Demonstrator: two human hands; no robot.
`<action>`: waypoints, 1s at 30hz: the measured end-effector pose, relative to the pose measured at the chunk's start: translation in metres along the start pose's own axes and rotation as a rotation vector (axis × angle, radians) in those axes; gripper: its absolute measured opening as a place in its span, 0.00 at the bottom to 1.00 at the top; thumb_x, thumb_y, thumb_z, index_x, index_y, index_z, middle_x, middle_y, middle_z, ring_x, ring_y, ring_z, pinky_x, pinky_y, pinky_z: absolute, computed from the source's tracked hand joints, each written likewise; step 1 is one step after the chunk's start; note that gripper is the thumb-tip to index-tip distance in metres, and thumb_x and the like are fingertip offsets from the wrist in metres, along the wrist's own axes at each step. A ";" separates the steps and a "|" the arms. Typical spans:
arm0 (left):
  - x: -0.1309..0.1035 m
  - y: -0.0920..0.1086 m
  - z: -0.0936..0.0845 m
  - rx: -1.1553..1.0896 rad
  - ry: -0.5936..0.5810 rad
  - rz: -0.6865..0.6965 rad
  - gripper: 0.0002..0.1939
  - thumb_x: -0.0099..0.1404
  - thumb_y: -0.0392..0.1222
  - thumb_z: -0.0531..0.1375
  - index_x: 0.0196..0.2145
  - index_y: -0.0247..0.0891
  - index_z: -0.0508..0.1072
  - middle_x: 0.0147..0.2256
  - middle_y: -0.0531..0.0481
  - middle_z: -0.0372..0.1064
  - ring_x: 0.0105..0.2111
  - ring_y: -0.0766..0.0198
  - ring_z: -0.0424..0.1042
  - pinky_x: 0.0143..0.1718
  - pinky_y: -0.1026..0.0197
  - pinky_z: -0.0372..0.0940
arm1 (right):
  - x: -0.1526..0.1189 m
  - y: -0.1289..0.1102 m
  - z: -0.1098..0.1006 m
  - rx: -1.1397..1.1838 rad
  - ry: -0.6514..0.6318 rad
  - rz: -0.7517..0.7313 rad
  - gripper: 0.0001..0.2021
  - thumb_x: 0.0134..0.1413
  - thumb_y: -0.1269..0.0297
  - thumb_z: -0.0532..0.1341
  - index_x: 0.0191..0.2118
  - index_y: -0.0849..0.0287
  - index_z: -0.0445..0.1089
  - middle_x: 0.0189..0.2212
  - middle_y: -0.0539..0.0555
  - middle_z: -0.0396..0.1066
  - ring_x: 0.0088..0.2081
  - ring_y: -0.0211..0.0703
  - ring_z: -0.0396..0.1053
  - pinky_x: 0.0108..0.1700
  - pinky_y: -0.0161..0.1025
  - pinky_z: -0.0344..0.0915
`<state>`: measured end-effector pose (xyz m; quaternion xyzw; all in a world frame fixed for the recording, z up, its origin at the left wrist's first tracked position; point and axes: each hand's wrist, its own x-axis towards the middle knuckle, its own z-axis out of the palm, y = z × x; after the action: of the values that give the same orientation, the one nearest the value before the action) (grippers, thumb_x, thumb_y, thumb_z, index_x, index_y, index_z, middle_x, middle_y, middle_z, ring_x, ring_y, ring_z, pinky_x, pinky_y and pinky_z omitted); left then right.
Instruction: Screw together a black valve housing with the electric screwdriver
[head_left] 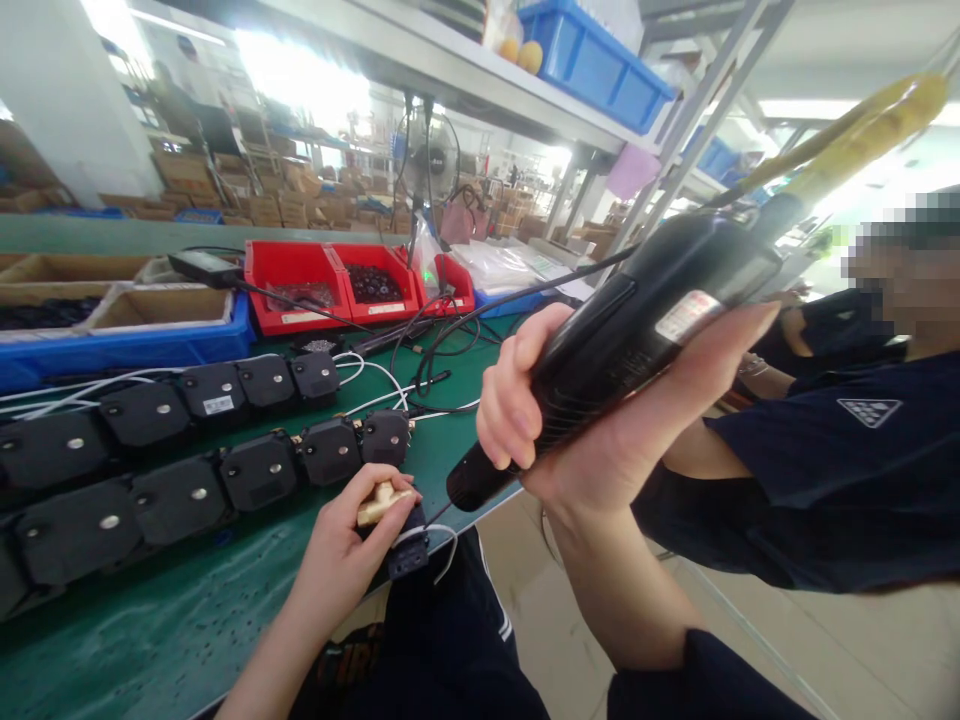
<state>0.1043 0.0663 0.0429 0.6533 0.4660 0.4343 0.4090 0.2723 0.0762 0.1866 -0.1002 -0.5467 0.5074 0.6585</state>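
Specked green benchtop point(172, 620) is lying open along the near edge, L of the L hand point(341, 528), giving a low way thru. Behind it, 2 rows of blk boxes point(251, 482) are blocking the reach to the red bins point(300, 322), w/ blk cables point(439, 378) tangling R of the rows. On the R, the R hand point(592, 455) & bulky blk driver point(607, 340) are filling the air, a co-worker point(817, 470) crowding in beyond.

Pale tiled floor point(517, 570), bright windows point(300, 75)
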 end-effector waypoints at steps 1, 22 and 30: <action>0.001 0.002 0.000 0.008 0.022 -0.012 0.14 0.62 0.56 0.60 0.33 0.42 0.72 0.38 0.50 0.77 0.38 0.60 0.75 0.40 0.62 0.66 | 0.001 -0.004 -0.001 0.005 0.001 -0.003 0.35 0.52 0.24 0.52 0.26 0.58 0.66 0.12 0.45 0.56 0.10 0.33 0.52 0.10 0.30 0.50; 0.004 0.002 0.013 -0.039 -0.085 0.004 0.20 0.66 0.59 0.53 0.36 0.41 0.76 0.34 0.49 0.73 0.36 0.55 0.71 0.39 0.56 0.66 | -0.023 0.009 0.001 -0.074 0.066 0.275 0.38 0.37 0.20 0.59 0.29 0.56 0.68 0.14 0.46 0.61 0.13 0.36 0.56 0.14 0.34 0.58; 0.001 -0.008 0.026 0.148 0.182 0.202 0.14 0.69 0.49 0.52 0.37 0.42 0.74 0.34 0.50 0.69 0.37 0.57 0.67 0.39 0.57 0.62 | -0.025 0.016 -0.002 -0.136 0.019 0.205 0.38 0.46 0.19 0.48 0.30 0.55 0.67 0.14 0.47 0.60 0.13 0.35 0.56 0.14 0.33 0.56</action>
<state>0.1270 0.0660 0.0279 0.6832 0.4637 0.4953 0.2699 0.2679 0.0654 0.1596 -0.2049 -0.5603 0.5330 0.6000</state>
